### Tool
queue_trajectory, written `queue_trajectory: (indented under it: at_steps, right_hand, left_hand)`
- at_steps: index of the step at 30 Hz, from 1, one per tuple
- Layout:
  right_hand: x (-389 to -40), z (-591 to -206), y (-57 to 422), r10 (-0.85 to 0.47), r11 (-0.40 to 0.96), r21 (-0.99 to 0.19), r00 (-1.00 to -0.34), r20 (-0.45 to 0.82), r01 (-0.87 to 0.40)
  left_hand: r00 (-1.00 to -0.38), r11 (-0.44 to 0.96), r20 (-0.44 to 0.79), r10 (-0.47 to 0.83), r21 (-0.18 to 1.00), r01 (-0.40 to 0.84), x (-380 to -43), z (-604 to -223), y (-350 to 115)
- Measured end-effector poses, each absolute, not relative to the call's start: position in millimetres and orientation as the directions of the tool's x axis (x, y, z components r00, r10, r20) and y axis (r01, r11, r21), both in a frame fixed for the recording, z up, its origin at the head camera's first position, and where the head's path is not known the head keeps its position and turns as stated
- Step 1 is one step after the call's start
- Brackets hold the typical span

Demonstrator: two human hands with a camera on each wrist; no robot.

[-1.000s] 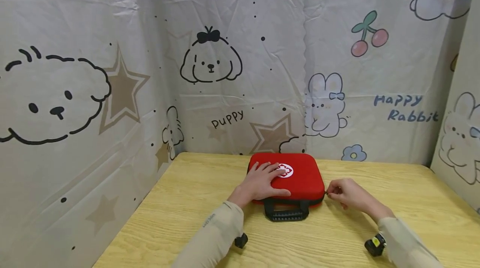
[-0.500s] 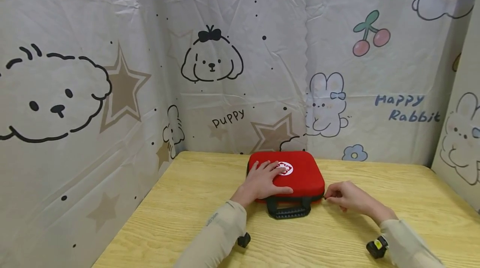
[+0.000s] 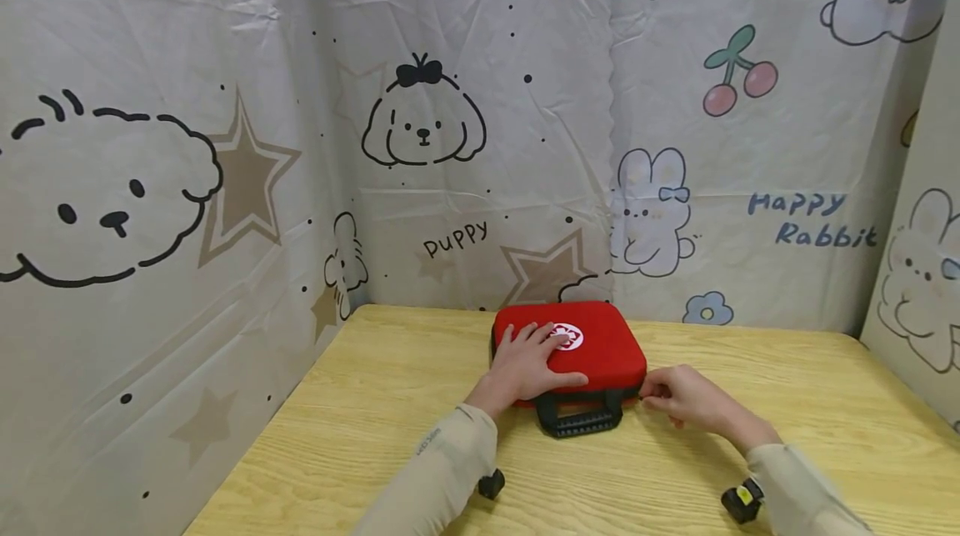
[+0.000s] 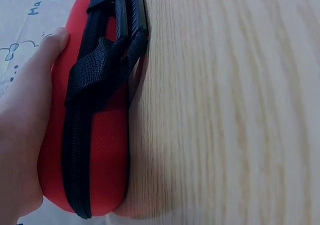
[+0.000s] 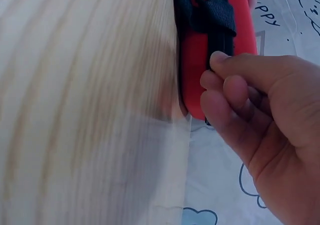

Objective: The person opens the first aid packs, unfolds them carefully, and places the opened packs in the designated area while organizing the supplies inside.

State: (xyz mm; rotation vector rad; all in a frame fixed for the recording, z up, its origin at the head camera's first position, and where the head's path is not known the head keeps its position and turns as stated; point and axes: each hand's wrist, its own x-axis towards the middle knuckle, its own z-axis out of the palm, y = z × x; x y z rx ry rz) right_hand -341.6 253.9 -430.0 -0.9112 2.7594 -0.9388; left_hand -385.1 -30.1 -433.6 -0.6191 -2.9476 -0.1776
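Observation:
A red zippered case (image 3: pixel 611 357) with a white round emblem, apparently a first-aid kit, lies flat on the table. My left hand (image 3: pixel 522 365) rests on its lid, fingers spread and thumb along the front edge. At the right front corner, my right hand (image 3: pixel 692 398) pinches the zipper pull between thumb and curled fingers; those fingers mostly hide the pull in the right wrist view. The black zipper (image 4: pixel 76 155) looks closed along the front left stretch seen in the left wrist view. A black carry handle (image 3: pixel 587 423) lies toward me from the front side.
The light wooden table (image 3: pixel 390 436) extends on both sides of the case. A patterned curtain (image 3: pixel 450 186) hangs behind the table and at its left and right. Black wrist cameras (image 3: pixel 741 501) sit under both forearms.
My right hand has shifted left and slightly toward me with the zipper pull, round the case's right front corner. The case has turned a little; my left hand stays on the lid.

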Motion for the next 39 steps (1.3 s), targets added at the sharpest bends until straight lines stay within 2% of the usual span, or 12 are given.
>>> queue_trajectory:
  at_steps: [17,22,30,39]
  right_hand:
    - [-337,-427,210,-0.585,0.626,-0.555,-0.8,0.13,-0.548]
    - [-337,-431,202,-0.566,0.634,-0.535,-0.806,0.172,-0.559]
    - [-328,-430,178,-0.594,0.626,-0.473,-0.772,0.226,-0.62]
    - [-332,-430,183,-0.578,0.641,-0.458,-0.78,0.239,-0.615]
  left_hand:
    - [-0.942,0.944,0.167,0.292,0.105,0.312,-378,-433,-15]
    - [-0.948,0.952,0.182,0.263,0.112,0.285,-378,-434,-12]
    - [-0.957,0.963,0.193,0.217,0.121,0.242,-372,-436,-2]
    - [-0.959,0.968,0.19,0.209,0.099,0.231,-369,-430,-3]
